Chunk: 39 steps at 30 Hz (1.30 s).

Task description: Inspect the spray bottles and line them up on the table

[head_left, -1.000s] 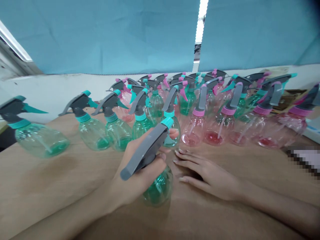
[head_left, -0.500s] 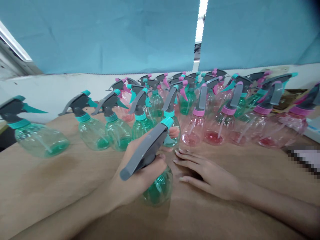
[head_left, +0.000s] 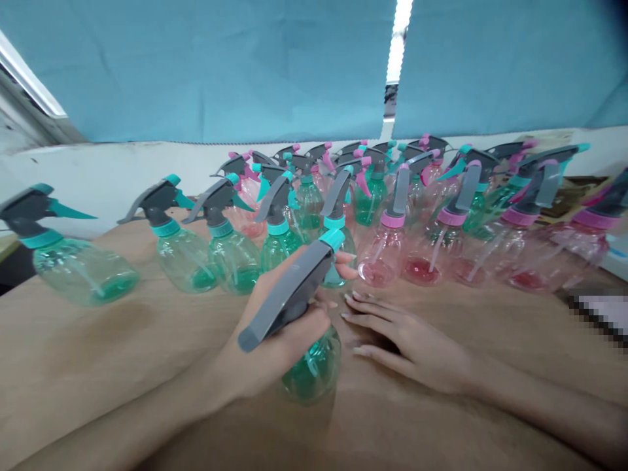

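Observation:
My left hand [head_left: 282,327] is wrapped round the neck of a green spray bottle [head_left: 314,373], below its grey trigger head with a turquoise nozzle. The bottle stands on the brown table near me, its head pointing away to the right. Part of its neck and the trigger are hidden by my fingers. To the right, my right hand [head_left: 409,337] rests palm down on the table top, fingers apart and holding nothing. Just beyond my hands stand another green spray bottle [head_left: 338,255] and a pink spray bottle [head_left: 380,265].
Several green and pink spray bottles crowd the back of the table [head_left: 161,366]. A lone green spray bottle [head_left: 81,271] stands at the far left. On the right edge lies a blurred-out flat object [head_left: 603,314]. Behind everything hangs a blue sheet [head_left: 245,72].
The view has shifted very slightly. Over this half second, two fingertips of my left hand have extended a little to the right beside the nozzle; my right hand and the bottles stay put.

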Tool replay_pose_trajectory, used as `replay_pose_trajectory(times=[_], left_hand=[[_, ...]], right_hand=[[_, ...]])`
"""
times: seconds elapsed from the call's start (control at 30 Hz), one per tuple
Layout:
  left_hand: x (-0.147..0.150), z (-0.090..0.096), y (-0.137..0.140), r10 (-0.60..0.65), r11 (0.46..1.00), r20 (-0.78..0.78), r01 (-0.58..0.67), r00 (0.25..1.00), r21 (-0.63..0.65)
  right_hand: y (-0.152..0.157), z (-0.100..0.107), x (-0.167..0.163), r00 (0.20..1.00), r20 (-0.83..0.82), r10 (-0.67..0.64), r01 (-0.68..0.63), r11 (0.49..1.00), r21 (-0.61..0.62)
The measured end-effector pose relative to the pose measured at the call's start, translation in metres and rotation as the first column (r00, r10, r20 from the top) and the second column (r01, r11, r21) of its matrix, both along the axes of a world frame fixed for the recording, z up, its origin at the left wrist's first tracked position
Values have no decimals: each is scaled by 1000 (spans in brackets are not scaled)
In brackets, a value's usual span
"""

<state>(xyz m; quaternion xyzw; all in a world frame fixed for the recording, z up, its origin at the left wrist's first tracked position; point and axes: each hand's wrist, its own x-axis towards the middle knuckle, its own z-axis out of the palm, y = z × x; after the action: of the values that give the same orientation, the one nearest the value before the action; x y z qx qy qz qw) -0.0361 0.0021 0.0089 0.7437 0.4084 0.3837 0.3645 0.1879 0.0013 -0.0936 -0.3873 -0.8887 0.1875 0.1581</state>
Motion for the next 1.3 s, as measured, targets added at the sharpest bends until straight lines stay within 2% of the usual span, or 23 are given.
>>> replay_pose_trajectory(times=[0.2,0.4,0.63,0.8,0.9,1.3], left_hand=[[1,2,1,-13,1000,-14,13,1000,-8],[-4,-7,3,-45,999,-20,45,999,0],[-3,-11,3,3,998,-12,-2,1000,57],[-2,-1,1,-29,1000,-33,28,999,-10],[0,3,-3,9,999,1,-8,1000,-45],[2,1,-3,50,996,8,-50,999,-74]], right_hand=[[0,1,0,1000,11,5,-5,1000,-4],[0,-1,1,999,-51,2,-3,1000,-17],[0,0,1,997,-73,7,-8,1000,-10],[0,1,0,998,-64,6,-7,1000,-20],[0,2,0,1000,-30,5,-6,1000,-26],[0,1,0,998,-68,4,-5,1000,-17]])
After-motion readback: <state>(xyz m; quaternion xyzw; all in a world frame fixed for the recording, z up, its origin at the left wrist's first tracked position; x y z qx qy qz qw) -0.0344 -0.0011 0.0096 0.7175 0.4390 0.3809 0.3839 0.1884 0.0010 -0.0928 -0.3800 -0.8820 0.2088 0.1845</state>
